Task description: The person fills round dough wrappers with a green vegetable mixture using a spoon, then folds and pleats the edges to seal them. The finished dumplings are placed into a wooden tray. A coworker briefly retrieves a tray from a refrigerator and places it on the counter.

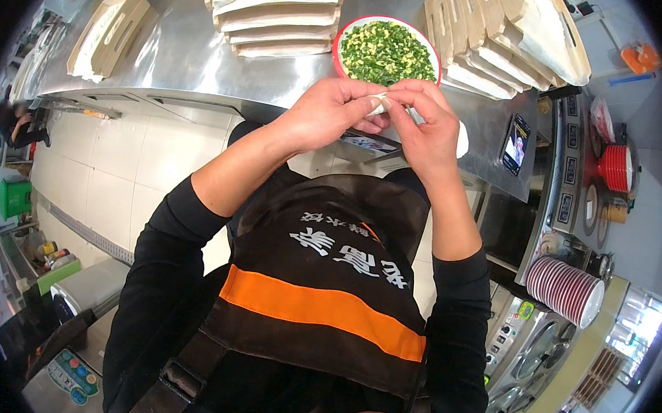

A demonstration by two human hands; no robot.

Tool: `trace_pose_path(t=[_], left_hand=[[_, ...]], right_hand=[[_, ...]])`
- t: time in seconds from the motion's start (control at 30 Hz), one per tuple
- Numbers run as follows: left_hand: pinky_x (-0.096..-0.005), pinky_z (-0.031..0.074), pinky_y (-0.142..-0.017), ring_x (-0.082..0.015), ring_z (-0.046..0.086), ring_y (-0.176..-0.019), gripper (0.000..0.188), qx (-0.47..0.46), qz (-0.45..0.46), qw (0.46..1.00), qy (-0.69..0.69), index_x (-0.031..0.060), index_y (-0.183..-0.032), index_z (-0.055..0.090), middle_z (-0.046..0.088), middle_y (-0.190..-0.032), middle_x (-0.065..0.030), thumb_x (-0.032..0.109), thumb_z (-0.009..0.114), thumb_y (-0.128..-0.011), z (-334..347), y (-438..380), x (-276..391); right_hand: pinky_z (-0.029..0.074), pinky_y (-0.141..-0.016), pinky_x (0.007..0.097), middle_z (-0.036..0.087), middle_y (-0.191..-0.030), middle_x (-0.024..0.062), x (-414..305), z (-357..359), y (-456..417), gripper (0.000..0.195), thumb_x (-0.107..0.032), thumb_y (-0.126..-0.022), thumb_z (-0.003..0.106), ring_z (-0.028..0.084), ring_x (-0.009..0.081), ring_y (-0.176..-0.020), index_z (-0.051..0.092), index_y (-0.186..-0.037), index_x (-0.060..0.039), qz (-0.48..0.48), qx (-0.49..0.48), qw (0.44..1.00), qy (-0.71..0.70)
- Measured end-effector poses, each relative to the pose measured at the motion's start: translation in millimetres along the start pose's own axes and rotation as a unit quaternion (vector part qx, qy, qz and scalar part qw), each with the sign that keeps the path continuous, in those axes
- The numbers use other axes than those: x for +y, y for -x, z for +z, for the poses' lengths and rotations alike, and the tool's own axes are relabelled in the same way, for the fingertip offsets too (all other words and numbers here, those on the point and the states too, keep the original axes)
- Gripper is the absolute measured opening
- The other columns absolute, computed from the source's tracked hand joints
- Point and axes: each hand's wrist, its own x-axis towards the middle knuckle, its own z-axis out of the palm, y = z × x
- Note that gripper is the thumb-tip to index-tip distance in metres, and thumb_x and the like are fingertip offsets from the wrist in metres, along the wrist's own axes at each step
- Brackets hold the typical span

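Both my hands meet over the near edge of the steel counter, pinching a small piece of white dough (pixel 379 104) between fingers and thumbs. My left hand (pixel 337 112) holds it from the left, and my right hand (pixel 426 121) from the right. Just beyond my fingers stands a red-rimmed bowl (pixel 337 50) filled with chopped greens and yellow bits (pixel 389 50). Something white and rounded (pixel 462 140) shows partly behind my right hand; I cannot tell what it is. The fingers hide much of the dough.
Stacked wooden trays with white cloth stand left (pixel 286 28) and right (pixel 464 29) of the bowl. Another wooden tray (pixel 110 35) sits farther left. A phone (pixel 516 144) lies at the counter's right end. Stacked plates (pixel 564 289) are at the right. A person (pixel 20 124) is far left.
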Motion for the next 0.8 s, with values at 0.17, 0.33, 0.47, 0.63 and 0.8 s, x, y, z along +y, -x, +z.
trace_pose_path(t=[0.17,0.33,0.47,0.63,0.8], left_hand=[[-0.0324,0.06,-0.093,-0.0183,0.071,-0.102,0.035,-0.002,0.019,0.999,-0.038,-0.0039,-0.135,0.062,0.072,-0.113,-0.014,0.016,0.052,-0.108,-3.3,0.9,-3.6],[-0.0325,0.06,-0.091,-0.0183,0.071,-0.102,0.034,0.017,0.047,0.998,-0.043,-0.0058,-0.133,0.063,0.072,-0.113,-0.0144,0.014,0.054,-0.107,-2.4,2.9,-3.4],[-0.0315,0.061,-0.089,-0.0182,0.072,-0.099,0.032,0.04,0.067,0.996,-0.051,-0.006,-0.13,0.065,0.073,-0.114,-0.0148,0.012,0.058,-0.105,-3.6,2.8,-6.8],[-0.0307,0.062,-0.088,-0.0192,0.073,-0.099,0.03,0.075,0.066,0.995,-0.009,-0.0045,-0.127,0.068,0.073,-0.116,-0.0138,0.013,0.061,-0.104,-1.5,8.1,-6.3],[-0.032,0.062,-0.088,-0.0203,0.073,-0.101,0.029,0.081,0.046,0.991,0.098,-0.0037,-0.125,0.069,0.074,-0.116,-0.0135,0.014,0.062,-0.104,-1.3,14.8,0.7]], right_hand=[[0.056,-0.073,0.0327,0.07,-0.098,0.0084,-5.1,0.2,-2.3,0.016,-0.003,-0.083,0.079,0.067,0.0223,-0.086,0.073,-0.098,-0.0037,-0.005,0.003,1.0,0.029],[0.054,-0.074,0.0365,0.07,-0.093,0.0079,-2.9,-3.4,-2.5,0.015,-0.004,-0.082,0.079,0.065,0.0272,-0.086,0.071,-0.095,-0.0049,-0.055,-0.026,0.996,0.063],[0.052,-0.072,0.0381,0.069,-0.09,0.007,-9.5,-3.4,-3.0,0.014,-0.003,-0.081,0.078,0.064,0.0286,-0.084,0.069,-0.091,-0.0052,-0.068,-0.015,0.994,0.089],[0.054,-0.077,0.0349,0.071,-0.096,0.0088,-14.6,-3.4,1.4,0.019,-0.001,-0.083,0.078,0.067,0.0244,-0.09,0.072,-0.101,-0.0037,-0.037,0.03,0.997,0.053],[0.055,-0.08,0.0302,0.071,-0.103,0.0086,-11.9,-9.0,10.5,0.024,0.002,-0.085,0.078,0.068,0.0165,-0.09,0.074,-0.108,-0.0011,0.044,0.012,0.996,-0.076]])
